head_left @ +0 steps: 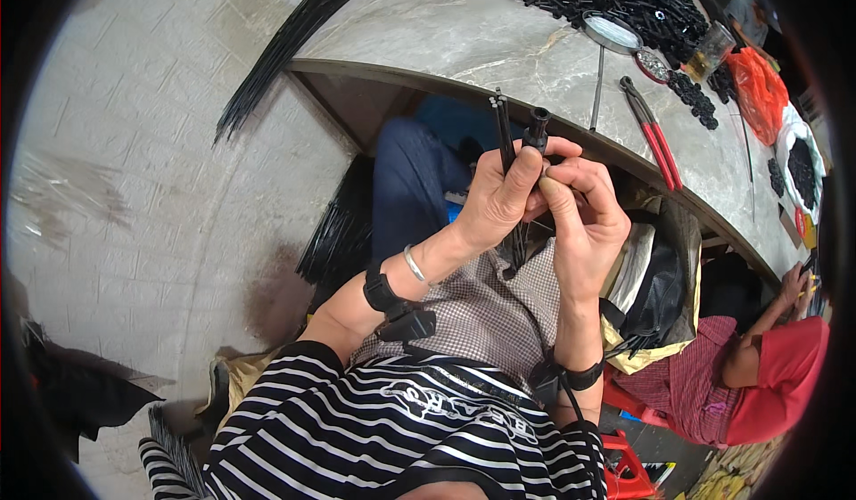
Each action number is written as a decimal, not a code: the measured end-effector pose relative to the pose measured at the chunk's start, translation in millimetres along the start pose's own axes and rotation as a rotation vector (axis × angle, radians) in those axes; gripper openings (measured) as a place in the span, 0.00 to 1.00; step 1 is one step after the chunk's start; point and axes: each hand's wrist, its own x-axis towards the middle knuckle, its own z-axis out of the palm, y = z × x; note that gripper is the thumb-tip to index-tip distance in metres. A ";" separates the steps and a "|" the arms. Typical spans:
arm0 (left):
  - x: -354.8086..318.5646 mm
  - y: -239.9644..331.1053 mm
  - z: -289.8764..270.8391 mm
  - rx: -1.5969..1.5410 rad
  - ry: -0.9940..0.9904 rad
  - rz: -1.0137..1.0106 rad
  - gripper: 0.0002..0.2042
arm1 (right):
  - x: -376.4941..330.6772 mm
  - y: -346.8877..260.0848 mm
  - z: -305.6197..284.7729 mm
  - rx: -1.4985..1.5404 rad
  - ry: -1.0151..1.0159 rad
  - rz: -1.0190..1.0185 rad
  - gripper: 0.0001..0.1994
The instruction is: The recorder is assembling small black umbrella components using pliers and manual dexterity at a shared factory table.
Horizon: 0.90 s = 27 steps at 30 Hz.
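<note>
Left hand (492, 190) clamped on black fitting (537, 129) and rods (506, 133), upper centre of frame; fitting's long axis near vertical, projecting above the thumb, rods just left. Right hand (590, 219), the farther one, lies lower right of fitting, thumb and forefinger together; cannot tell what they pinch.

Going off the left hand (495, 188) with rods (505, 130) in it, another bundle (290, 41) pokes off the table (428, 41) at 10 o'clock, a parts pile (615, 5) sits on top at 1, pliers (656, 152) lie around 2, plastic bag (758, 90) further out, co-worker (776, 384) over at 4.
</note>
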 end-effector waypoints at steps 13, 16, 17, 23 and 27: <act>44.3 -26.2 -20.1 0.006 -0.084 -0.138 0.40 | 35.5 30.9 -11.7 0.097 -0.014 0.165 0.03; 59.7 -43.2 -26.0 -0.044 -0.067 -0.155 0.40 | 49.9 48.5 -23.3 0.178 -0.034 0.238 0.07; 65.1 -46.8 -28.3 -0.068 -0.061 -0.162 0.40 | 54.6 54.1 -25.9 0.228 -0.036 0.294 0.08; 83.9 -68.1 -35.0 -0.131 -0.064 -0.211 0.38 | 76.1 75.0 -32.3 0.246 0.005 0.435 0.08; 91.7 -80.1 -42.1 -0.125 -0.127 -0.278 0.40 | 82.0 90.4 -38.5 0.214 0.015 0.445 0.08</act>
